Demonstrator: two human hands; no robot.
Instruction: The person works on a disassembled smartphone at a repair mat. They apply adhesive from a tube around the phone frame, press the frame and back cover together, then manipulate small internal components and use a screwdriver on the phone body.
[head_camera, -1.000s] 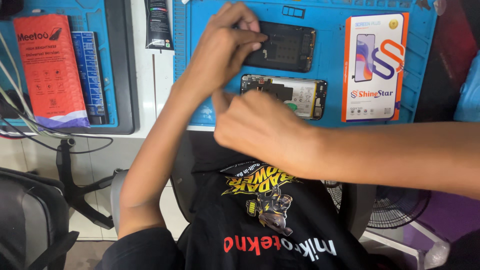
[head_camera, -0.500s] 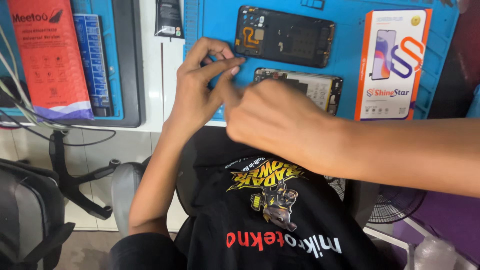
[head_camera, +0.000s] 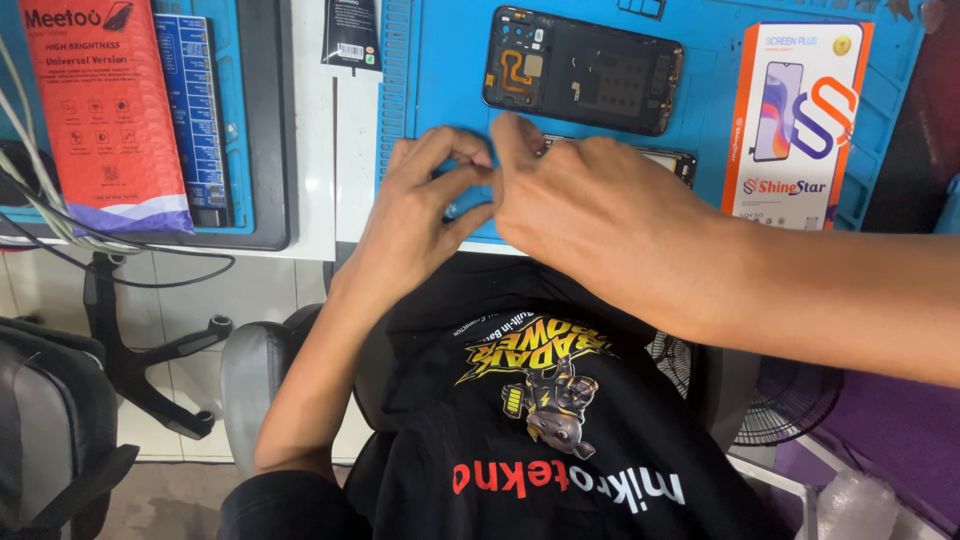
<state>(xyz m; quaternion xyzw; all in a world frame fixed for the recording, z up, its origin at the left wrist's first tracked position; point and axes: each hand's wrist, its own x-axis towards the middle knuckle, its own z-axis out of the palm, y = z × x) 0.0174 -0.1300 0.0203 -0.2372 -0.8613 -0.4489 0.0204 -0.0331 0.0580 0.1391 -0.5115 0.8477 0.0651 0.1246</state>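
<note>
Hands meet fingertip to fingertip at the blue mat's (head_camera: 440, 80) near edge, left hand (head_camera: 420, 205) and right hand (head_camera: 590, 215) pinched together on something too small to tell, just below the long opened phone (head_camera: 585, 72) lying crosswise.

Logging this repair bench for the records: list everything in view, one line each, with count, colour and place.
Work mat: one, blue, across the bench top.
Opened phone body: one, black with an orange flex strip, on the mat above the hands.
Second phone part: one, dark, mostly hidden behind the right hand.
Screen box: one, orange and white, right side of the mat.
Padded pouch: one, red, far left.
Small packet: one, black, top edge left of the mat.
Cables: several, pale and black, left edge.
Fan: one, black, lower right.
Office chair: one, grey-black, lower left.
Left hand: fingertips pinched at the mat's near edge.
Right hand: meeting the left hand.
</note>
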